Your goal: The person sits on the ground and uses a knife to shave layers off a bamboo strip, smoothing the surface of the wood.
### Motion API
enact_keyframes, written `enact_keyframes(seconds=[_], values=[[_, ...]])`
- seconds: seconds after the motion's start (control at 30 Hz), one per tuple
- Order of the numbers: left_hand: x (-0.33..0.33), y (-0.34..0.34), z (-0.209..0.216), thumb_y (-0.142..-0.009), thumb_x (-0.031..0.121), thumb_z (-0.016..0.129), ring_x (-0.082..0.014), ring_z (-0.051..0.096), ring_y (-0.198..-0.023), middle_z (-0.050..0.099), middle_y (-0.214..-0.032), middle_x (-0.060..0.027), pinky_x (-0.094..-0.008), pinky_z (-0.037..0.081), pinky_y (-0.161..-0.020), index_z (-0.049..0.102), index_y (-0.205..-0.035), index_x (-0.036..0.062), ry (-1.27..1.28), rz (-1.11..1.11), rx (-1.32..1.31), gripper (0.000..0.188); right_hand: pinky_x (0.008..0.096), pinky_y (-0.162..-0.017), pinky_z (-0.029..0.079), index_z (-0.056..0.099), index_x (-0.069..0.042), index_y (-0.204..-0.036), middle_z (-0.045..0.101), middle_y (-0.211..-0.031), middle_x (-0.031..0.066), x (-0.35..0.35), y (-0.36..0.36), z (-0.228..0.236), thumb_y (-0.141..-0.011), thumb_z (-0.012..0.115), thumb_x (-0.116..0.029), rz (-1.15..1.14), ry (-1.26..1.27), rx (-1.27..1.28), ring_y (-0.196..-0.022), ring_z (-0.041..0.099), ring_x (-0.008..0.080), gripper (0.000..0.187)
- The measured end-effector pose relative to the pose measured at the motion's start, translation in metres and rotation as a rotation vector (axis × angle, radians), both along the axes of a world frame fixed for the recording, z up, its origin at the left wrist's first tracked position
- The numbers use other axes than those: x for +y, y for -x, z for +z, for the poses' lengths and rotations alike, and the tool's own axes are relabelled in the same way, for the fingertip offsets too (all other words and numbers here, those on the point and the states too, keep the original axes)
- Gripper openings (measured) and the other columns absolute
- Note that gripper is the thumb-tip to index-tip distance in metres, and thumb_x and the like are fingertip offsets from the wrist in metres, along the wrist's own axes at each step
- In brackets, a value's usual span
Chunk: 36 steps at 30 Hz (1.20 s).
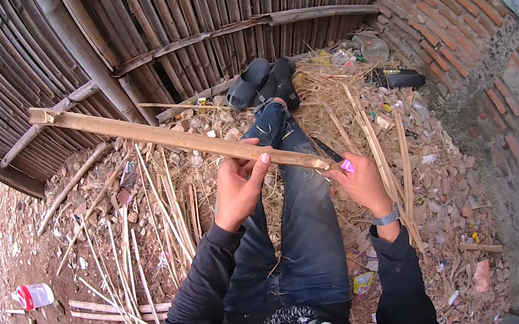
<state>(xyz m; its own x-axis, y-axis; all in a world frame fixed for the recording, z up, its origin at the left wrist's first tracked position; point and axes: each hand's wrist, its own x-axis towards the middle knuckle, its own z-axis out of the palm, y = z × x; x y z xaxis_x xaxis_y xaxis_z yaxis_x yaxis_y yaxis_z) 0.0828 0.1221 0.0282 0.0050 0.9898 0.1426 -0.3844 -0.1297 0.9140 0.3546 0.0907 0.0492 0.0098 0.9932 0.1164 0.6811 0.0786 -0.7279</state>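
A long split bamboo piece [179, 139] slants across in front of me, its far end high at the left and its near end over my legs. My left hand [241, 182] is closed around it near the right end, thumb on top. My right hand [359, 180] is at that cut end, fingers closed on a knife [346, 166] with a pink handle. The knife's dark, narrow blade points up and left behind the bamboo. My right fingertips appear to touch the bamboo's end, and the palm hides most of the handle.
Thin bamboo strips [131, 275] lie at the left, more strips [373, 135] at the right. My outstretched legs [305, 223] end at dark sandals [248, 84]. A bamboo fence [204, 5] stands ahead, a brick wall [454, 3] at right. A red-lidded tub [34, 296] sits far left.
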Motion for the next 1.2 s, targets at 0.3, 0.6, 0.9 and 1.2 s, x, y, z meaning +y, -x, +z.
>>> enact_keyframes(seconds=[0.3,0.6,0.9,1.2], values=[[-0.007,0.092,-0.086,-0.105,0.015,0.067,-0.0226,0.071,-0.112,0.069,-0.126,-0.0173,-0.0336,0.056,-0.100,0.055,-0.138,-0.0062,0.116,0.166,0.394,0.041,0.0364,-0.054,0.040,0.069,0.000,-0.087,0.057,-0.060,0.0065,-0.049,-0.095,-0.049,-0.089,0.086,-0.031,-0.268,-0.082,0.023,-0.054,0.050,0.0176,0.035],[-0.061,0.070,-0.048,-0.105,0.023,0.068,-0.0238,0.065,-0.125,0.066,-0.134,-0.0152,-0.0365,0.051,-0.106,0.053,-0.144,0.0003,0.013,-0.053,0.420,0.048,0.0335,-0.055,0.041,0.074,0.000,-0.096,0.061,-0.062,0.0035,-0.031,0.008,-0.016,-0.097,0.078,-0.030,-0.035,-0.063,0.331,-0.055,0.053,0.0131,0.030],[-0.091,0.106,-0.003,-0.112,0.021,0.054,-0.0159,0.069,-0.091,0.067,-0.098,-0.0063,-0.0329,0.057,-0.087,0.049,-0.141,0.0009,0.028,-0.095,0.305,0.036,0.0308,-0.064,0.049,0.071,0.003,-0.113,0.067,-0.072,0.0081,-0.024,0.185,0.009,-0.096,0.076,-0.027,0.413,0.010,0.772,-0.067,0.063,0.0119,0.035],[-0.287,0.282,-0.150,-0.105,0.014,0.059,-0.0208,0.077,-0.072,0.077,-0.083,-0.0136,-0.0338,0.062,-0.062,0.063,-0.118,-0.0025,0.515,0.203,1.075,0.021,0.0234,-0.046,0.036,0.068,-0.006,-0.102,0.054,-0.068,-0.0065,-0.008,0.104,-0.054,-0.099,0.073,-0.026,-0.033,0.338,1.052,-0.051,0.047,0.0038,0.021]])
